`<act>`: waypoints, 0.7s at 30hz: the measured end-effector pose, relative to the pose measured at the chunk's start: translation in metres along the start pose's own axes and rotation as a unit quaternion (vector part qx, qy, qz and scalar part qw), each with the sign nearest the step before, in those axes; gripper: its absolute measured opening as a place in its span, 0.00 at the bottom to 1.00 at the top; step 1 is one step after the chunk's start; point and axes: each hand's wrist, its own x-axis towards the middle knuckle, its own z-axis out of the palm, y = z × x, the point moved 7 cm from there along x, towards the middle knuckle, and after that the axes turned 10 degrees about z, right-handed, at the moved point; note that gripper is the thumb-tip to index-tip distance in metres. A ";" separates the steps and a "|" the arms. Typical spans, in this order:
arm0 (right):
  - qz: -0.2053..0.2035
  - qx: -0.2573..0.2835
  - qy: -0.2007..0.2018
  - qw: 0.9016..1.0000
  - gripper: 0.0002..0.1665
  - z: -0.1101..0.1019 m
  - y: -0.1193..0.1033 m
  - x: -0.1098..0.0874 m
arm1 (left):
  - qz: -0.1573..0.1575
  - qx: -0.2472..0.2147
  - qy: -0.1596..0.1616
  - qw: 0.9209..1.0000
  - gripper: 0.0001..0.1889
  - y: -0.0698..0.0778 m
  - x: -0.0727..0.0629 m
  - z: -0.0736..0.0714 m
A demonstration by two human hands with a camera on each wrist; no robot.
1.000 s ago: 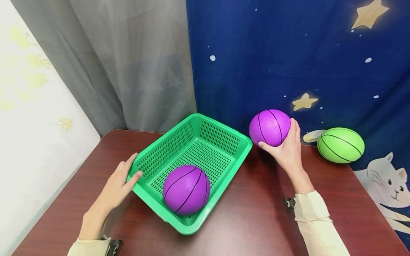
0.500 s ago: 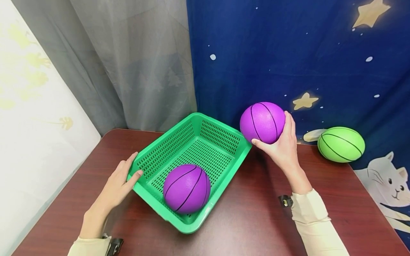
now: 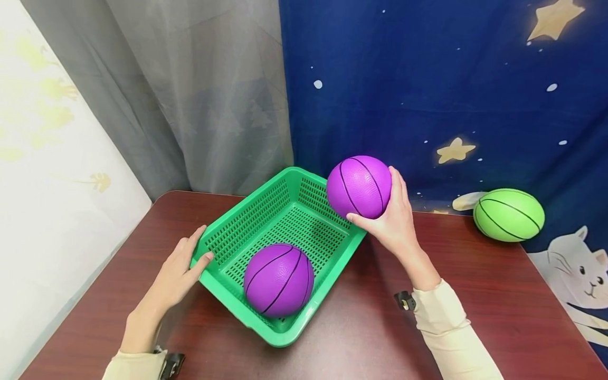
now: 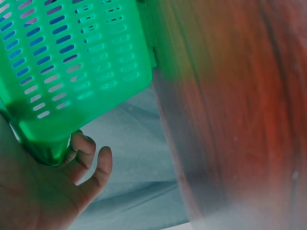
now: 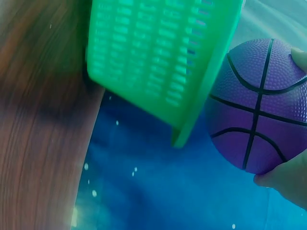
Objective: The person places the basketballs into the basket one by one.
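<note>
My right hand (image 3: 391,227) holds a purple mini basketball (image 3: 358,186) up over the far right corner of a green plastic basket (image 3: 233,307). The thumb is on the near side of that ball and the fingers on its right. Inside the basket, at the near end, rests a second purple mini basketball (image 3: 278,281). At the basket's left corner, my left hand (image 3: 173,274) grips the rim, thumb inside. In the left wrist view, fingers (image 4: 84,153) curl under the basket's lip. The right wrist view has the held ball (image 5: 261,105) beside the basket wall (image 5: 144,52).
A green mini basketball (image 3: 509,215) sits at the table's far right edge. The brown table (image 3: 361,327) ends at a grey curtain (image 3: 228,105) and a blue starry curtain (image 3: 356,95) behind. A white patterned cloth (image 3: 57,158) hangs at left.
My right hand has carried the purple ball leftward, from beside the basket's far right corner to over it. The left hand and the basket stay put.
</note>
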 end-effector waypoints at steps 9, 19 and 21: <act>-0.022 0.011 -0.028 0.999 0.72 0.023 -0.016 -0.006 | 0.002 0.001 0.004 1.000 0.32 0.001 0.000 0.000; -0.026 0.013 -0.063 0.998 0.71 0.043 -0.020 -0.014 | 0.002 -0.003 0.005 1.000 0.32 0.002 0.001 -0.001; -0.023 0.009 -0.072 0.997 0.71 0.046 -0.019 -0.015 | 0.002 -0.004 0.005 1.000 0.32 0.002 0.001 -0.001</act>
